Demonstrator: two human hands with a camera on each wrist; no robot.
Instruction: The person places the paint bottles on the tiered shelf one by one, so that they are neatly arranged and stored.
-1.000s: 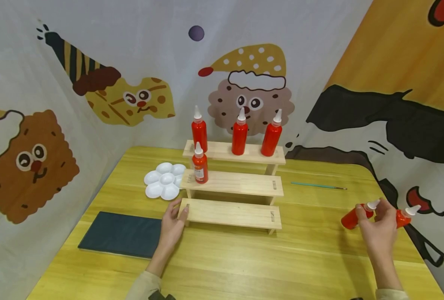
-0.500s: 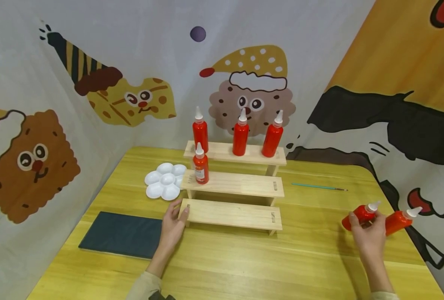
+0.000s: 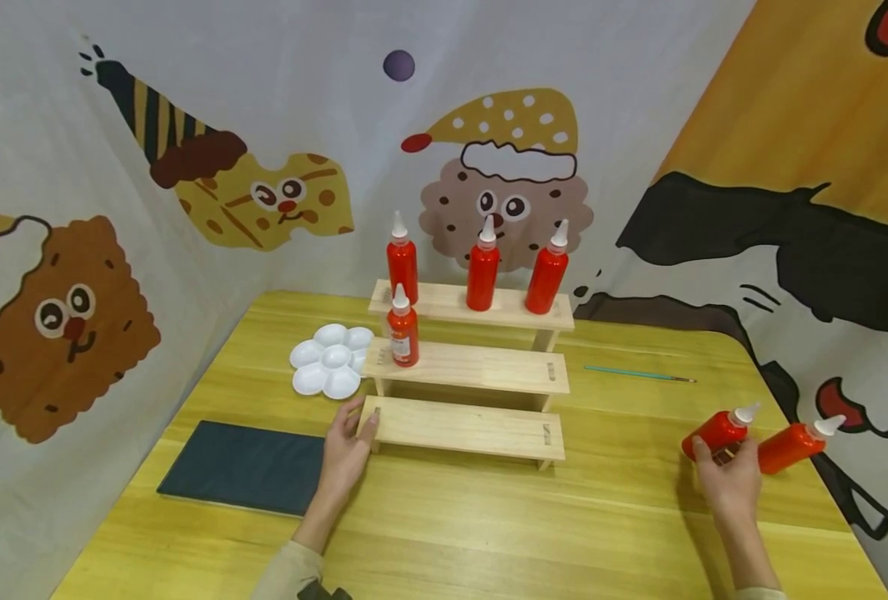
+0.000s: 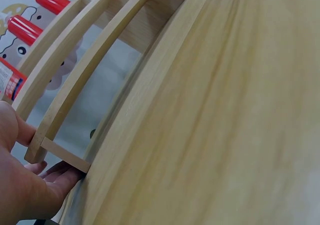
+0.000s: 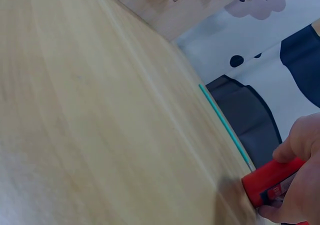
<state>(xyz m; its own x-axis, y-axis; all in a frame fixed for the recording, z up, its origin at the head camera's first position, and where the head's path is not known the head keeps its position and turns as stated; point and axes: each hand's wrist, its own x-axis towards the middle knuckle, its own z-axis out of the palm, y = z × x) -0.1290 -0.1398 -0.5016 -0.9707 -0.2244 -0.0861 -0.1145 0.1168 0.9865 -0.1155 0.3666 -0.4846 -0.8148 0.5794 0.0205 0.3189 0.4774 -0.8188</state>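
Observation:
A three-tier wooden display stand (image 3: 462, 427) stands mid-table. My left hand (image 3: 344, 457) holds the left end of its lowest tier, thumb on the board and fingers around the end support in the left wrist view. At the right, my right hand (image 3: 733, 487) grips a red paint bottle (image 3: 716, 433) with a white pointed nozzle; its dark label shows partly in the right wrist view. A second red paint bottle (image 3: 792, 447) is just right of that hand. On the stand's middle tier sits a labelled red bottle (image 3: 403, 335); three red bottles (image 3: 482, 277) occupy the top tier.
Left of the stand lies a white flower-shaped palette (image 3: 334, 358). A dark flat rectangular board (image 3: 243, 468) is near the table's left edge. A thin teal paintbrush (image 3: 634, 373) lies right of the stand. A cartoon-printed cloth (image 3: 323, 75) hangs behind the table.
My right hand has moved slightly left and nearer the body, the red paint bottle still in its grip, uncovering more of the second bottle. My left hand stays on the stand.

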